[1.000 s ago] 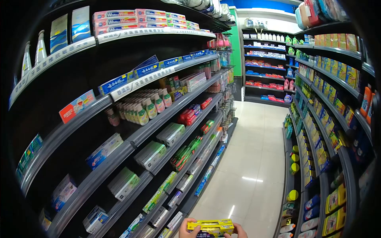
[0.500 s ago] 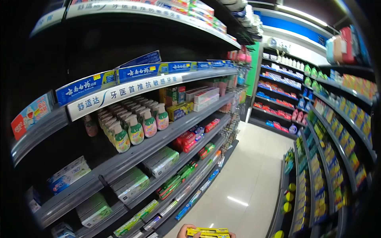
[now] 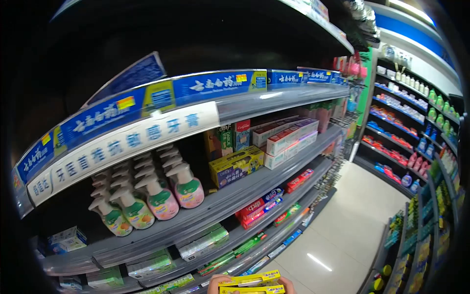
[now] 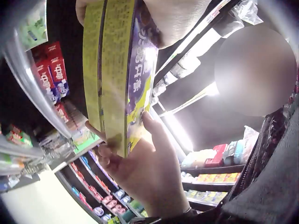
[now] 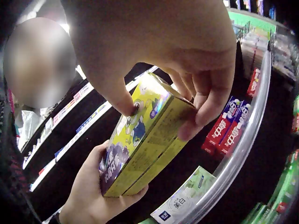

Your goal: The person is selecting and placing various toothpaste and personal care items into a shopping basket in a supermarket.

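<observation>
Low in the head view, two yellow-and-purple toothpaste boxes (image 3: 250, 279) lie together, one against the other. My left hand (image 3: 215, 284) grips their left end, and my right hand (image 3: 287, 285) grips the right end. In the right wrist view my right hand (image 5: 163, 42) reaches over the top end of the boxes (image 5: 149, 135), thumb on the printed face and fingers round the far side. My left hand (image 5: 88, 191) holds the other end there. From the left wrist, the right hand (image 4: 149, 172) shows below with its thumb on the purple side; the left hand (image 4: 180, 18) is partly cut off above.
Shelving stands close ahead, with pump bottles (image 3: 161, 198), a yellow toothpaste box (image 3: 237, 166) and white-and-red boxes (image 3: 292, 142) on one shelf. A shelf edge (image 3: 147, 130) with blue cartons (image 3: 220, 85) runs above. The tiled aisle floor (image 3: 338, 230) lies right, with more racks beyond.
The head view has come nearer to the left shelving, so the pump bottles and blue cartons look larger and the aisle has shifted right. Both hands keep hold of the boxes.
</observation>
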Demonstrator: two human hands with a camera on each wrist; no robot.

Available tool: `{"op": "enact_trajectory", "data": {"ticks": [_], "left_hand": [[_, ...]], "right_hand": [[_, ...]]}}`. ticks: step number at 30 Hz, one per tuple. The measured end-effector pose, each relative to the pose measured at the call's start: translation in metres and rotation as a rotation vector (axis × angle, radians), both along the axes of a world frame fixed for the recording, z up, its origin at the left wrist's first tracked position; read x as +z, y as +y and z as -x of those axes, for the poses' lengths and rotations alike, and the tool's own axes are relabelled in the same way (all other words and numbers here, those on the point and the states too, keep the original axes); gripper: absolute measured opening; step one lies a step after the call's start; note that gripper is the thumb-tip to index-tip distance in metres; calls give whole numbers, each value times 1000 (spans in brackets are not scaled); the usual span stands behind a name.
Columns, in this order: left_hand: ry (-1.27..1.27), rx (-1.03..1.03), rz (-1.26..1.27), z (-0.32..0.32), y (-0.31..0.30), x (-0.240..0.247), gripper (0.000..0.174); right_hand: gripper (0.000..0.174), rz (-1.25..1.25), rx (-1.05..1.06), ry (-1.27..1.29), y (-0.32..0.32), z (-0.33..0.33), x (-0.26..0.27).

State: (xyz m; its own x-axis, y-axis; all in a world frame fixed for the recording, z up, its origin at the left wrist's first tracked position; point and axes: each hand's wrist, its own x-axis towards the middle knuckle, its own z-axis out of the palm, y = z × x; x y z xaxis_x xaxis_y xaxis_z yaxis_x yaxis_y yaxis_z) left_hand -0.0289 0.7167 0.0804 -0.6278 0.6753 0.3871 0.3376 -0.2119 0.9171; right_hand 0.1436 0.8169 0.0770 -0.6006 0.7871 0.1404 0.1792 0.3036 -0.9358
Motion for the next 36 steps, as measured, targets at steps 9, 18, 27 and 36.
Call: {"op": "enact_trajectory", "data": {"ticks": [9, 18, 27, 36], "left_hand": [[317, 354, -84, -30, 174, 67, 46], [445, 624, -244, 7, 227, 116, 61], [410, 487, -82, 64, 229, 155, 59], [338, 455, 138, 77, 229, 162, 60]], "right_hand": [[67, -333, 304, 221, 232, 13, 79], [74, -467, 546, 375, 303, 75, 123], [61, -400, 671, 439, 318, 132, 128], [62, -203, 653, 483, 311, 140, 123]]}}
